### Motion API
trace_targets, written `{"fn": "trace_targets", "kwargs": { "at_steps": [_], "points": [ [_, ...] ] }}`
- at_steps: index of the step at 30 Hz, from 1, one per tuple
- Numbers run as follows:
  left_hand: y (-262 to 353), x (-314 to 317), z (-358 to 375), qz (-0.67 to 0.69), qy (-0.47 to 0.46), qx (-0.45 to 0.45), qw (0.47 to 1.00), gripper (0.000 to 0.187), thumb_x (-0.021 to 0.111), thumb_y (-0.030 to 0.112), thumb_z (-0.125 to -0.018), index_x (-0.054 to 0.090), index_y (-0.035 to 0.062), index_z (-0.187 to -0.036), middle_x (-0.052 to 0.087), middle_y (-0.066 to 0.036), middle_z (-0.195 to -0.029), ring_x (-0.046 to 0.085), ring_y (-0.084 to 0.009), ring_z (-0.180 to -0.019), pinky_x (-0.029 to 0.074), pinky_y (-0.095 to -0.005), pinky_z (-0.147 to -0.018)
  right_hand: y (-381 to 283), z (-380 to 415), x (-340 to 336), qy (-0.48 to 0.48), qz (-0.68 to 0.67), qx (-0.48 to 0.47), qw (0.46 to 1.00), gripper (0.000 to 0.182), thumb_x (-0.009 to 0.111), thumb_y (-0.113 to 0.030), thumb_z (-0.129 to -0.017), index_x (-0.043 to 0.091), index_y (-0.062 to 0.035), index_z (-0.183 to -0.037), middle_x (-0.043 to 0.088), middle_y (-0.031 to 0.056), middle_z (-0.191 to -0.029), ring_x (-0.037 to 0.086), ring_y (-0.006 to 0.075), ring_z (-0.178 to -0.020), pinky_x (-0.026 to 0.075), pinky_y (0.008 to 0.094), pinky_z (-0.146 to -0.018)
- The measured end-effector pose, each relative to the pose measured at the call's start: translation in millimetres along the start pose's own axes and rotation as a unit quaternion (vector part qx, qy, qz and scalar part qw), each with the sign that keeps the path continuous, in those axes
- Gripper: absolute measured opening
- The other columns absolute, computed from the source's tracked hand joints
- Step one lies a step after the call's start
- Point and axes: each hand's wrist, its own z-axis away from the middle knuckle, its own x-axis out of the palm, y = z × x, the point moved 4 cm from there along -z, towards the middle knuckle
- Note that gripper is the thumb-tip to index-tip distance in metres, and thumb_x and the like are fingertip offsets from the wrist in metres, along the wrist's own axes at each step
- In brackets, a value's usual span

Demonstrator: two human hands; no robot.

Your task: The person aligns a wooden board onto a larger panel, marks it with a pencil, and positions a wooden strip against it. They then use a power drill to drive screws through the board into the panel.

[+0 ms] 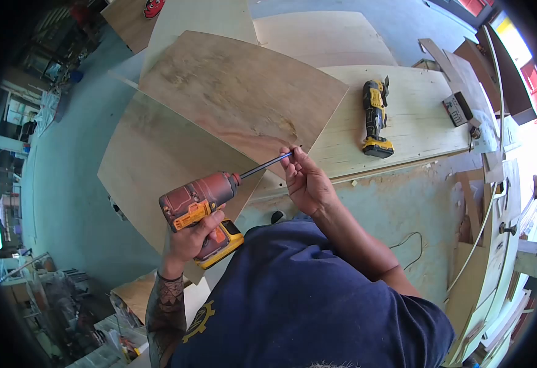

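Observation:
My left hand (188, 236) grips the handle of a worn red and yellow cordless drill (202, 205) with a long dark bit (267, 164) pointing right and up. My right hand (305, 179) pinches the tip of that bit with its fingertips, at the edge of a tilted plywood sheet (237, 92). Whether a screw sits between the fingers I cannot tell. A second plywood sheet (152, 159) lies partly under the first, below the drill.
A yellow and black power tool (375, 119) lies on a pale board (415, 122) to the right. Wood offcuts, a cable and stacked panels (489, 202) crowd the right side. Blue-green floor (66, 184) spreads to the left, with cluttered shelves at the far left.

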Motion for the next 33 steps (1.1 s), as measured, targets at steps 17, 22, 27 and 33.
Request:
{"fn": "trace_targets", "kwargs": {
  "at_steps": [17, 22, 27, 33],
  "points": [
    [88.5, -0.3, -36.5, -0.362, -0.092, -0.121, 0.920, 0.033, 0.086, 0.019, -0.087, 0.071, 0.0000, -0.110, 0.075, -0.008, -0.105, 0.074, -0.0169, -0.094, 0.060, -0.0338, -0.082, 84.5, 3.8, -35.4, 0.122, -0.243, 0.098, 0.957, 0.017, 0.061, -0.019, -0.106, 0.065, -0.0029, -0.112, 0.073, 0.0092, -0.114, 0.072, 0.0139, -0.103, 0.062, 0.0231, -0.097],
    [95.0, 5.6, -57.4, -0.454, -0.119, -0.054, 0.881, 0.052, 0.090, 0.020, -0.082, 0.064, -0.0027, -0.121, 0.073, -0.011, -0.110, 0.074, -0.0184, -0.094, 0.060, -0.0335, -0.083, 87.7, -3.2, -41.5, 0.126, -0.288, 0.074, 0.946, 0.018, 0.060, -0.020, -0.107, 0.065, -0.0028, -0.113, 0.072, 0.0087, -0.114, 0.072, 0.0135, -0.102, 0.063, 0.0234, -0.096],
    [105.8, 13.2, -67.4, -0.467, -0.169, -0.070, 0.865, 0.064, 0.090, 0.020, -0.082, 0.058, -0.0048, -0.131, 0.070, -0.014, -0.119, 0.074, -0.0203, -0.100, 0.059, -0.0346, -0.087, 88.7, -4.6, -43.3, 0.097, -0.297, 0.070, 0.947, 0.019, 0.060, -0.020, -0.107, 0.065, -0.0029, -0.113, 0.072, 0.0085, -0.113, 0.072, 0.0135, -0.101, 0.063, 0.0237, -0.095],
    [115.5, 22.8, -74.0, -0.482, -0.170, -0.079, 0.856, 0.066, 0.089, 0.018, -0.083, 0.056, -0.0059, -0.135, 0.072, -0.014, -0.115, 0.073, -0.0197, -0.101, 0.058, -0.0334, -0.091, 87.9, -8.1, -42.8, 0.096, -0.287, 0.057, 0.952, 0.020, 0.060, -0.021, -0.107, 0.065, -0.0026, -0.112, 0.073, 0.0089, -0.109, 0.073, 0.0144, -0.099, 0.063, 0.0240, -0.095]
  ]
}}
